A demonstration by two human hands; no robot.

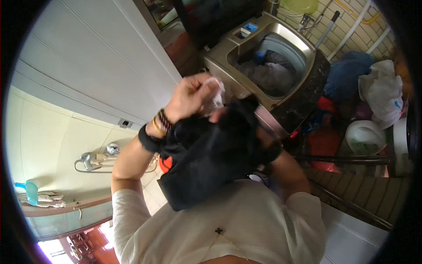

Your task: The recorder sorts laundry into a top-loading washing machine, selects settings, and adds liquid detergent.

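Observation:
A black garment (211,155) hangs in front of my chest, bunched between both forearms. My left hand (194,95), with bracelets at the wrist, grips a piece of thin whitish material (216,95), blurred, just above the garment. Black cloth mostly covers my right hand (265,137); its fingers are hidden, so its hold cannot be made out. Beyond the hands stands a top-loading washing machine (227,71) with its lid up. Wet dark and greyish laundry (272,74) lies in its drum, with a blue piece among it.
A white door (99,49) stands at the left, near a wall-mounted shower mixer (87,161). Right of the machine are a blue plastic bag (349,72), a white plastic bag (382,95) and a white bucket (366,132). A dark metal rail (346,160) runs below them.

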